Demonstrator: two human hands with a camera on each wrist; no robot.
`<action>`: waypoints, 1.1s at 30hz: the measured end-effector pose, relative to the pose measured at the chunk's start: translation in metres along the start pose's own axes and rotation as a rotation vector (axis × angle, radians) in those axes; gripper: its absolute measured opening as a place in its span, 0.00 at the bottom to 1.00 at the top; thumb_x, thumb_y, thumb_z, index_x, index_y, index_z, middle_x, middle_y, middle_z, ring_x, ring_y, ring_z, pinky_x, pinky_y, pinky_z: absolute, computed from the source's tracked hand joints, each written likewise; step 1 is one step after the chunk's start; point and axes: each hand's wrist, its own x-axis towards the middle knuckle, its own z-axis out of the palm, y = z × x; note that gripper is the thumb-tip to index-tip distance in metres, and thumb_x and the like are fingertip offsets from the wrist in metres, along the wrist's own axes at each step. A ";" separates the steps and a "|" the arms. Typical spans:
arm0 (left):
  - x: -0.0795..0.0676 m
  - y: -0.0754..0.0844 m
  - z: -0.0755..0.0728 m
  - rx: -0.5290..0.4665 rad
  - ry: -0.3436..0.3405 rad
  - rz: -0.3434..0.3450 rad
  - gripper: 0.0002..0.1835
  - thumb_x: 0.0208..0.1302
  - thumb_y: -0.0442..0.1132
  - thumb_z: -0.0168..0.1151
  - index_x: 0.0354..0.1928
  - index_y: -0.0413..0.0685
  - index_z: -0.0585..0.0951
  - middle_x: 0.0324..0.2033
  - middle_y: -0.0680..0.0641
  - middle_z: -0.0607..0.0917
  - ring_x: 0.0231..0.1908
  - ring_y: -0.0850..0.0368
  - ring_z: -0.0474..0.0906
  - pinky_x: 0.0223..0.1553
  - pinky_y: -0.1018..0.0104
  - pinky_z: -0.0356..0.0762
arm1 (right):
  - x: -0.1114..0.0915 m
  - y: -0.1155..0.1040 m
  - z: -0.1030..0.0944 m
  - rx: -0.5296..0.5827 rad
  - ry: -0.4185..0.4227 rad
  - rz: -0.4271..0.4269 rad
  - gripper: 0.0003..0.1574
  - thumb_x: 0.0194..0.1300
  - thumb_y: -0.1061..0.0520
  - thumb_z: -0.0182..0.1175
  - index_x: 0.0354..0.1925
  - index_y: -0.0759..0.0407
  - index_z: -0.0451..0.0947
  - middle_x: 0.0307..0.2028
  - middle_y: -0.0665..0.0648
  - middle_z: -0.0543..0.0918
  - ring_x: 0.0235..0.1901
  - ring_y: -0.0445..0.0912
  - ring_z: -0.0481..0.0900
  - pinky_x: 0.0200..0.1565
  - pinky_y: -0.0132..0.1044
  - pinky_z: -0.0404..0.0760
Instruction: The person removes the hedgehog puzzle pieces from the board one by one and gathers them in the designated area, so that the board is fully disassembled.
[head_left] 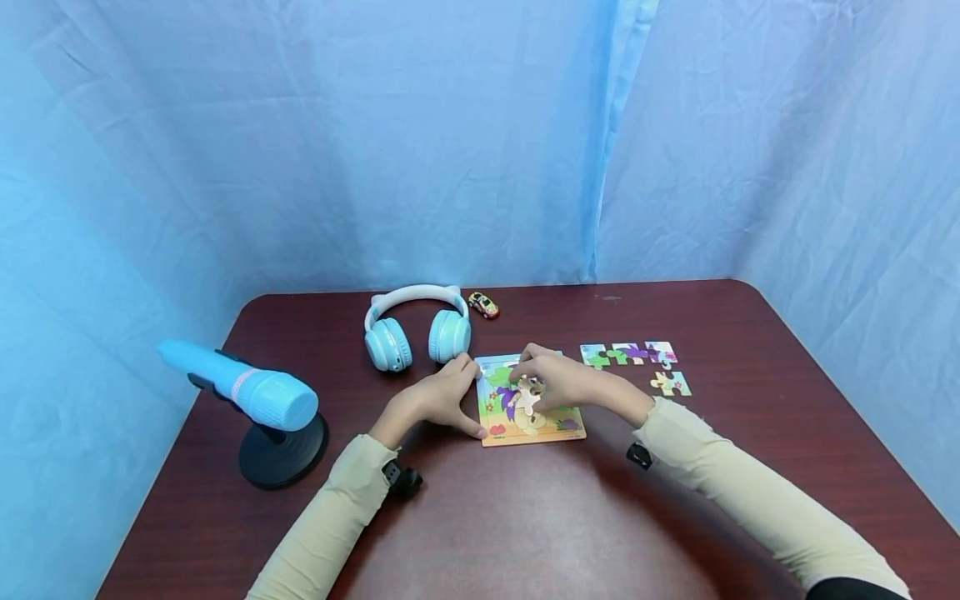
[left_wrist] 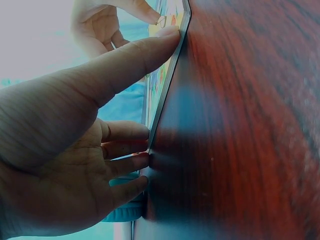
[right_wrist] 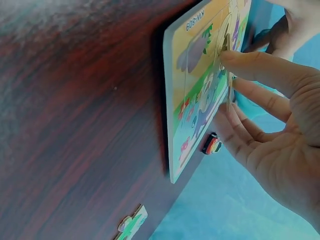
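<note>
A square picture puzzle board point(head_left: 517, 440) lies flat on the table, with cartoon figures on it. My left hand point(head_left: 442, 398) rests along its left side. In the left wrist view, the thumb point(left_wrist: 150, 54) touches the board's edge and the other fingers lie nearly straight against it. Over the middle of the board, my right hand point(head_left: 566, 383) pinches a puzzle piece point(head_left: 528, 402) between thumb and fingers. The right wrist view shows this piece point(right_wrist: 229, 95) edge-on, just at the board's surface; whether it is seated cannot be told.
Several loose puzzle pieces point(head_left: 628, 354) lie right of the board, with one piece point(head_left: 671, 383) nearer me. Blue headphones point(head_left: 420, 293) and a small toy car point(head_left: 483, 306) are behind. At left, a blue microphone point(head_left: 277, 398) stands on a black base point(head_left: 281, 458).
</note>
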 end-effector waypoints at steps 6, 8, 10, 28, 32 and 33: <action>0.000 -0.001 0.001 0.000 0.002 0.005 0.45 0.53 0.58 0.79 0.64 0.41 0.67 0.56 0.45 0.67 0.56 0.52 0.65 0.59 0.58 0.71 | -0.004 0.003 -0.002 -0.041 0.028 -0.012 0.29 0.55 0.60 0.76 0.56 0.57 0.84 0.53 0.59 0.78 0.51 0.51 0.77 0.50 0.43 0.81; 0.001 -0.001 0.001 0.000 0.003 0.009 0.45 0.53 0.58 0.79 0.64 0.41 0.67 0.56 0.45 0.67 0.56 0.52 0.65 0.59 0.58 0.71 | -0.007 0.005 -0.005 -0.039 0.030 -0.011 0.29 0.56 0.59 0.76 0.57 0.57 0.84 0.53 0.59 0.79 0.53 0.52 0.77 0.52 0.46 0.81; 0.001 -0.001 0.002 -0.006 0.007 0.016 0.45 0.53 0.57 0.79 0.64 0.41 0.67 0.55 0.45 0.67 0.56 0.52 0.65 0.59 0.58 0.71 | -0.010 0.009 -0.007 -0.043 0.031 -0.012 0.29 0.56 0.58 0.76 0.57 0.57 0.84 0.54 0.59 0.79 0.54 0.53 0.77 0.53 0.47 0.81; -0.002 -0.002 0.002 -0.018 0.014 0.025 0.45 0.53 0.57 0.79 0.64 0.40 0.67 0.55 0.45 0.67 0.56 0.52 0.65 0.59 0.58 0.71 | -0.068 0.059 -0.030 -0.102 0.102 0.034 0.27 0.51 0.64 0.78 0.52 0.59 0.86 0.51 0.59 0.82 0.49 0.53 0.78 0.45 0.45 0.82; -0.002 -0.001 0.002 -0.017 0.015 0.029 0.46 0.53 0.56 0.79 0.64 0.39 0.67 0.55 0.44 0.68 0.56 0.52 0.66 0.60 0.57 0.71 | -0.080 0.072 -0.032 -0.116 0.108 0.051 0.27 0.50 0.65 0.77 0.51 0.60 0.86 0.50 0.59 0.82 0.48 0.53 0.79 0.44 0.46 0.82; -0.002 -0.001 0.002 -0.016 0.015 0.030 0.45 0.53 0.56 0.79 0.64 0.39 0.67 0.55 0.44 0.68 0.56 0.52 0.66 0.60 0.57 0.71 | -0.083 0.074 -0.033 -0.118 0.107 0.057 0.27 0.50 0.65 0.77 0.51 0.60 0.86 0.50 0.59 0.82 0.49 0.54 0.79 0.45 0.46 0.82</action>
